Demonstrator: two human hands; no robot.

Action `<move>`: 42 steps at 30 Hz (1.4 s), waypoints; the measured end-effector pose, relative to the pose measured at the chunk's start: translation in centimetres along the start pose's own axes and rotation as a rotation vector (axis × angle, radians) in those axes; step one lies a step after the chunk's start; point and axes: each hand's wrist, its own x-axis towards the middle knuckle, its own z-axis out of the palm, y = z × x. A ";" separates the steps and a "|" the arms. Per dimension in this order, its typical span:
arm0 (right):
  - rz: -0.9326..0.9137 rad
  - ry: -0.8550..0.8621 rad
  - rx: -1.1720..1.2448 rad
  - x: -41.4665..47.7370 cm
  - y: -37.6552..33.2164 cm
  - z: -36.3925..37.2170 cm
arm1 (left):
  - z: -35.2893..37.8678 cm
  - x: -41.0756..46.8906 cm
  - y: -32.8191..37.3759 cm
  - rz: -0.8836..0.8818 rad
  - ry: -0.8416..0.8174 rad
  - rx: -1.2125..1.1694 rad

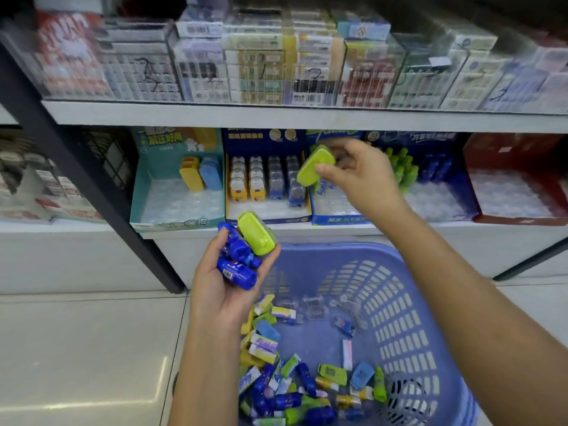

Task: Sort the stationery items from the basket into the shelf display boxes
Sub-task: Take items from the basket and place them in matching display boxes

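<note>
A purple plastic basket (408,290) stands on the floor below the shelf, with several small stationery items (295,382) heaped in its bottom. My left hand (224,287) is palm up over the basket's left rim, holding two blue bottle-shaped items (236,265) and a lime green item (256,233). My right hand (359,176) is raised at the lower shelf and pinches another lime green item (315,166) in front of the blue display box (335,219). To the left stand a yellow-edged box (267,213) and a teal display box (176,221).
Right of my hand, a blue box holds green and blue bottle items (412,170), then comes a red box (519,219). The upper shelf (276,115) carries clear cases of packaged goods. A black shelf post (101,192) slants down to the tiled floor (76,348).
</note>
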 end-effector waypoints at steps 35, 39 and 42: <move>-0.330 -0.373 -0.648 11.4 -6.6 26.7 | -5.9 0.1 10.9 0.169 0.145 -0.104; -0.286 -0.365 -0.687 11.7 -7.3 26.8 | -5.5 -0.2 10.7 0.165 0.140 -0.122; -0.283 -0.377 -0.730 10.1 -8.1 25.7 | -5.2 -0.7 10.5 0.179 0.137 -0.135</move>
